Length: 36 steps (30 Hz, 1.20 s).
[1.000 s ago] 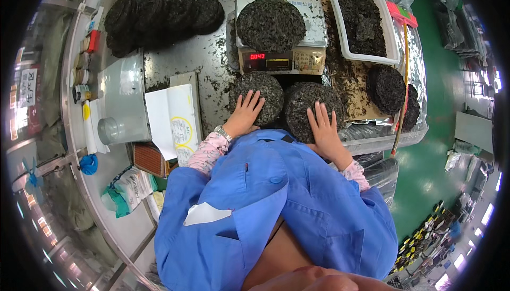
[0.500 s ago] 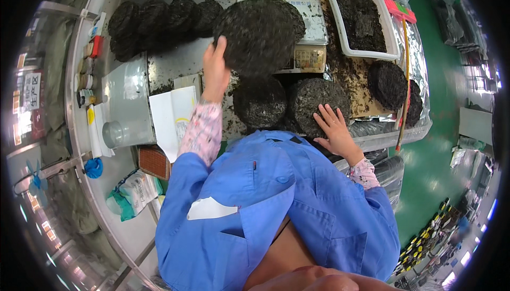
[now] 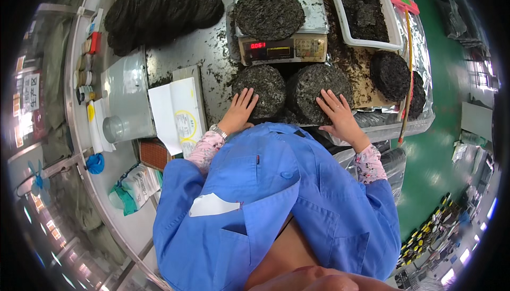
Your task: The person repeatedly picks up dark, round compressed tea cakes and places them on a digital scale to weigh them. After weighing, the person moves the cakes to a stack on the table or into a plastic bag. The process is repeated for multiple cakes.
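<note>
Two thick round cakes of dark, dried, seaweed-like material lie side by side close to my body. My left hand (image 3: 238,111), fingers stretched and slightly spread, rests against the near edge of the left cake (image 3: 265,91). On the right cake (image 3: 313,91) my right hand (image 3: 340,115) lies with its fingers apart. Neither hand grips anything. Just beyond, a flat round cake (image 3: 269,13) sits on the pan of a digital scale (image 3: 313,20) with a lit red display.
Several dark cakes (image 3: 180,12) lean in a row at the back left. A white tub (image 3: 345,33) of loose dark material stands back right, near two more cakes (image 3: 390,76) and a thin stick (image 3: 408,73). White papers (image 3: 172,110) lie left of my left hand.
My left hand has let go of the cake it held over the scale front and come down to the near left cake. The scale's display is now uncovered. My right hand stays on its cake.
</note>
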Each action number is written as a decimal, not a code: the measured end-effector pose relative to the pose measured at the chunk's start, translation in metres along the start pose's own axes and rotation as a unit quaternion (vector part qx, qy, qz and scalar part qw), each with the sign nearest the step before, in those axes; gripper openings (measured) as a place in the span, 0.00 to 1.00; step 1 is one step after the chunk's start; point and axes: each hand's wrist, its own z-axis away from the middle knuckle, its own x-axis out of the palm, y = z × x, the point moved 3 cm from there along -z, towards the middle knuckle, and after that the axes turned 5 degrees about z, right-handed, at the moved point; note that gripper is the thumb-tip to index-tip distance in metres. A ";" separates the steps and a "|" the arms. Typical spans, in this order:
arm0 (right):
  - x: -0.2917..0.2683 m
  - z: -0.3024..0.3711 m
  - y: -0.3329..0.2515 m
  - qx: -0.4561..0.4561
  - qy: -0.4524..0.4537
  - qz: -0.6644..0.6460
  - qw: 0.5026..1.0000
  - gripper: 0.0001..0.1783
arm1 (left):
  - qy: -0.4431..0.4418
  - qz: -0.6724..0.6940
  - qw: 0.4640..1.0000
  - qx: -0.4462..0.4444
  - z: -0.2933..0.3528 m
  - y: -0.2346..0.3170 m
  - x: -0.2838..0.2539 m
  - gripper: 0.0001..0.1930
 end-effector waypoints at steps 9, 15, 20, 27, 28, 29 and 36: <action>-0.001 0.001 -0.002 -0.027 0.012 0.001 1.000 0.46 | 0.038 -0.006 0.995 0.096 0.008 -0.007 0.007 0.31; -0.016 0.009 -0.007 -0.051 0.136 -0.035 0.989 0.39 | 0.179 -0.010 0.977 0.114 0.018 0.010 -0.035 0.25; -0.060 0.011 -0.027 0.065 0.342 -0.226 0.910 0.27 | 0.303 0.020 0.944 0.130 0.013 0.051 -0.104 0.24; -0.024 0.001 -0.015 0.199 0.356 -0.815 0.411 0.21 | 0.366 0.039 0.902 0.225 -0.036 0.132 -0.138 0.20; -0.023 -0.011 -0.022 0.172 0.309 -0.874 0.334 0.23 | 0.339 0.023 0.911 0.233 -0.048 0.142 -0.135 0.20; -0.033 -0.019 -0.032 0.170 0.312 -0.866 0.352 0.26 | 0.314 0.001 0.920 0.234 -0.058 0.151 -0.129 0.21; -0.033 -0.019 -0.029 0.118 0.292 -0.849 0.424 0.28 | 0.276 0.255 0.913 0.158 -0.092 0.162 -0.126 0.20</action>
